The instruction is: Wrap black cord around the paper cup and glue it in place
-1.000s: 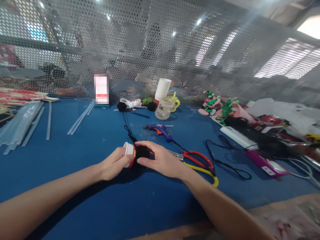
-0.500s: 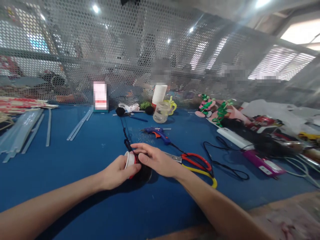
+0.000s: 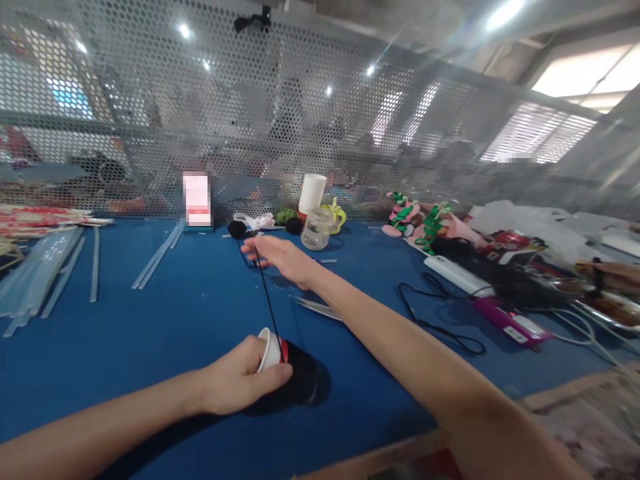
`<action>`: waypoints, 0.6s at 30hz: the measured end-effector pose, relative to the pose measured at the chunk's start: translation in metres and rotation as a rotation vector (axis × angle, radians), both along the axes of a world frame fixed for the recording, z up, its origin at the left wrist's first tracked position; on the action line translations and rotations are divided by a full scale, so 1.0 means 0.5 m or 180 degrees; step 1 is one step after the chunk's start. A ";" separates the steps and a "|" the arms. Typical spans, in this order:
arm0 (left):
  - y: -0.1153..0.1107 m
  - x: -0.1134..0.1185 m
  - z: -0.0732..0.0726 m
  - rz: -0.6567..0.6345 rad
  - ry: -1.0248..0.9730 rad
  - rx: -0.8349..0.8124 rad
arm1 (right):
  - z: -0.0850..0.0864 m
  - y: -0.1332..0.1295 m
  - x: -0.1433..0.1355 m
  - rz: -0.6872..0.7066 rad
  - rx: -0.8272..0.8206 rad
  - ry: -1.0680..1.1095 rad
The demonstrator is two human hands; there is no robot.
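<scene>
My left hand [image 3: 245, 377] grips a paper cup [image 3: 270, 351] with a white rim, tilted on its side near the front of the blue table. Black yarn wraps the cup's lower part, and a bit of red shows by my thumb. From the cup a taut black strand [image 3: 270, 303] runs up and away to my right hand [image 3: 280, 257], whose fingers are closed around it. Past my right hand sits a ball of black yarn [image 3: 237, 229]. Scissors [image 3: 317, 308] lie partly under my right forearm, their handles hidden.
Clear glue sticks [image 3: 50, 267] lie at the left. Behind are a phone [image 3: 197, 200], stacked cups [image 3: 313, 192] and a clear jar [image 3: 317, 230]. A purple power strip [image 3: 510, 321], cables and green-pink craft pieces [image 3: 435, 223] fill the right.
My right hand has moved away from the cup, forward and left, stretching the black strand. My left hand and the cup sit slightly lower in view.
</scene>
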State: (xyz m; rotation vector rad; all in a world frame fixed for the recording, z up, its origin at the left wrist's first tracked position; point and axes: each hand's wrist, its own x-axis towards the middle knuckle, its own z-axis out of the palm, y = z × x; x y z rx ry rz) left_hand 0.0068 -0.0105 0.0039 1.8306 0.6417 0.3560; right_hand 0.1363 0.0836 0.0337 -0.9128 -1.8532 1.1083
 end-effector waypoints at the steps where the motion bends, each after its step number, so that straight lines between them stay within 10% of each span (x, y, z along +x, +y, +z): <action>1: 0.004 -0.001 -0.003 0.0131 -0.0011 -0.0047 | 0.013 0.010 -0.010 0.0122 0.0062 0.0022; 8: 0.044 -0.013 -0.018 0.1421 -0.0086 -0.0414 | 0.036 0.041 0.036 -0.1038 0.0007 -0.2156; 18: 0.054 -0.008 -0.011 0.1630 -0.0109 -0.0322 | -0.074 0.012 0.163 -0.1887 -0.0503 -0.3127</action>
